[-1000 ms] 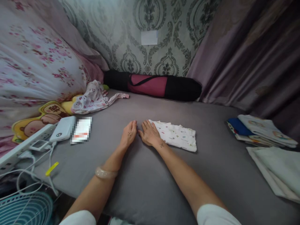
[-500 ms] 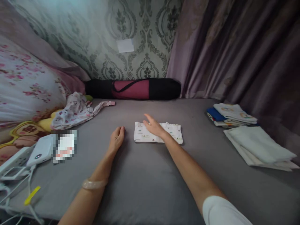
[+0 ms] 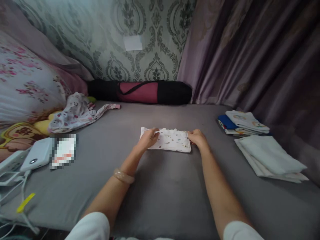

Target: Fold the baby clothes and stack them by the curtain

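Observation:
A folded white cloth [image 3: 172, 140] with a small scattered print lies flat on the grey bed sheet, its long side running left to right. Over its left end rests my left hand [image 3: 149, 138], fingers slightly apart and pointing right across the top layer. At the opposite end, my right hand [image 3: 198, 138] has its fingers closed on the right edge of the cloth. The fingertips of that hand are partly hidden. A pale bangle [image 3: 124, 176] circles my left wrist.
Folded clothes [image 3: 246, 122] and pale folded cloths [image 3: 271, 155] are stacked at right. A black and red long bag [image 3: 138, 92] lies along the wall. At left are a crumpled printed garment [image 3: 75, 115], a white power bank [image 3: 37, 155], cables and a floral pillow [image 3: 30, 83].
My left hand has moved right from the sheet onto the cloth's left end. My right hand has shifted from above the cloth to its right edge and closed there.

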`<move>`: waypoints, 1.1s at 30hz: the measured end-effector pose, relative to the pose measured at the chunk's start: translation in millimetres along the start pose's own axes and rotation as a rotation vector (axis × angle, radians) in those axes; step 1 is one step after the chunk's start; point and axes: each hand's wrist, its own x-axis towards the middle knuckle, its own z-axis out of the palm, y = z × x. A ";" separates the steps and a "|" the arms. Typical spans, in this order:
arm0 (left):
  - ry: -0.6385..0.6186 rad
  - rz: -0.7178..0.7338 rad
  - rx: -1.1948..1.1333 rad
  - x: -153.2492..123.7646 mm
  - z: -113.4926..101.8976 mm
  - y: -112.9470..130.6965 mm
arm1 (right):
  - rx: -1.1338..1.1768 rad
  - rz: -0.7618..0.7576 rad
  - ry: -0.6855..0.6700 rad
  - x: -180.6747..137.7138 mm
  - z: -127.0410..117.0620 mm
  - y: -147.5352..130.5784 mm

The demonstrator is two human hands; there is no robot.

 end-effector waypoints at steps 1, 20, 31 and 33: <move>-0.004 0.011 -0.004 2.5 7.2 3.2 | -0.012 0.001 -0.010 -1.5 -0.3 -0.7; -0.041 0.129 0.233 -1.5 43.0 9.5 | 0.268 -0.186 0.009 -6.3 13.3 -10.5; -0.153 0.049 0.265 0.3 42.2 14.1 | 0.801 -0.037 -0.267 -14.3 -8.5 -1.7; -0.159 0.046 0.280 0.3 42.8 14.5 | 0.815 -0.031 -0.283 -13.0 -8.6 0.7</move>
